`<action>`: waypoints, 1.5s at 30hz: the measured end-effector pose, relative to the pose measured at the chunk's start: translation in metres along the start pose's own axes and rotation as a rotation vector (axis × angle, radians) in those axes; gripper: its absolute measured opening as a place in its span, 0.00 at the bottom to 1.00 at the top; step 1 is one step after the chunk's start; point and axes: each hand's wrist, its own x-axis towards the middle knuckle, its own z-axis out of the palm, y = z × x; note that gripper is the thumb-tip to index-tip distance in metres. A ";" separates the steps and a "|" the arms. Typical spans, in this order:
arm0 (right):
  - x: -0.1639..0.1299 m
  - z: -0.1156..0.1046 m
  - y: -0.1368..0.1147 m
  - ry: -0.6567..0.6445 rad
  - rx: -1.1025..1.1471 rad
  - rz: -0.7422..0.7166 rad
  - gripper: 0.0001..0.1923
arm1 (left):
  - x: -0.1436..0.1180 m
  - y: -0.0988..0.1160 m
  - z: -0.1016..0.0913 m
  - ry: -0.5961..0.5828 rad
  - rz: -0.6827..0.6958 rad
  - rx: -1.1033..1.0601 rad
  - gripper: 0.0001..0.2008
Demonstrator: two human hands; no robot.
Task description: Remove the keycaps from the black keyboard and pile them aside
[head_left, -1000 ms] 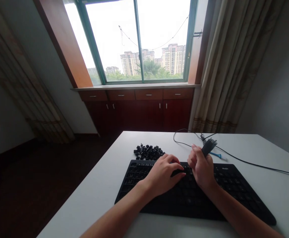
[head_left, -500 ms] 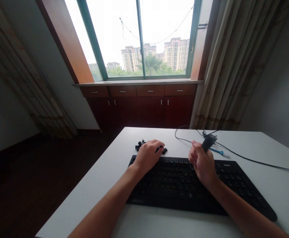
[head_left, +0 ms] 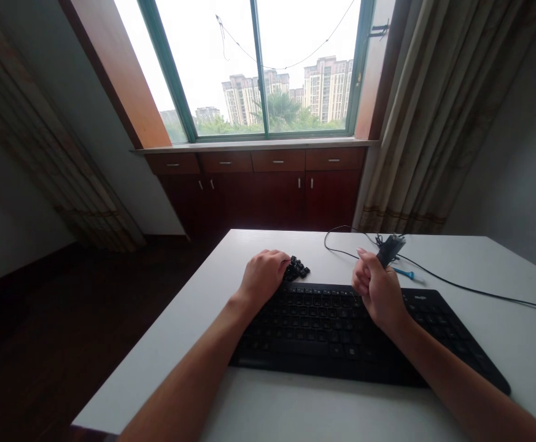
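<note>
Left hand [head_left: 264, 276] is sitting just left of centre in the frame, fingers curled down over a little heap of loose black keycaps [head_left: 298, 269] on the white table [head_left: 194, 334]. It covers most of the heap; only a few caps stick out on the right side of the hand. Can't tell if it's actually pinching one, the fingertips are hidden under the hand.

Right hand [head_left: 378, 291] is a bit right of centre, raised above the top edge of the black keyboard [head_left: 341, 331], closed around a dark tool [head_left: 390, 248] that pokes up and to the right out of the fist. Looks like some kind of puller, but it's too small to say for sure.

The keyboard lies across the lower middle of the frame, running down toward the lower right. The keycap heap is just above its upper left corner, touching or nearly so.

Above the right hand there's a black cable [head_left: 456, 283] looping across the table toward the right edge, and a small blue tool [head_left: 403, 273] lying just beside it.
</note>
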 end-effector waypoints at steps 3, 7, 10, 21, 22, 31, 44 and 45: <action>0.003 -0.001 -0.004 0.024 -0.018 0.035 0.25 | 0.000 -0.001 0.001 0.000 0.010 -0.022 0.10; 0.007 -0.005 -0.008 0.025 -0.066 0.092 0.25 | 0.000 0.007 -0.001 0.029 0.033 -0.062 0.09; 0.008 -0.005 -0.009 0.012 -0.086 0.134 0.25 | -0.003 0.026 -0.003 0.035 0.104 -0.140 0.10; 0.008 -0.004 -0.004 -0.041 -0.099 0.184 0.26 | -0.030 0.095 0.003 -0.236 0.438 -0.423 0.12; 0.008 -0.005 -0.004 -0.045 -0.101 0.186 0.27 | -0.030 0.096 0.003 -0.240 0.437 -0.417 0.12; 0.006 -0.006 0.004 -0.129 -0.134 0.182 0.25 | -0.032 0.099 0.007 -0.246 0.407 -0.461 0.10; -0.007 -0.012 0.014 -0.296 -0.212 -0.146 0.26 | -0.034 0.116 0.027 -0.195 0.246 -0.570 0.39; -0.007 -0.012 0.013 -0.279 -0.235 -0.173 0.26 | -0.033 0.121 0.029 -0.171 0.243 -0.606 0.39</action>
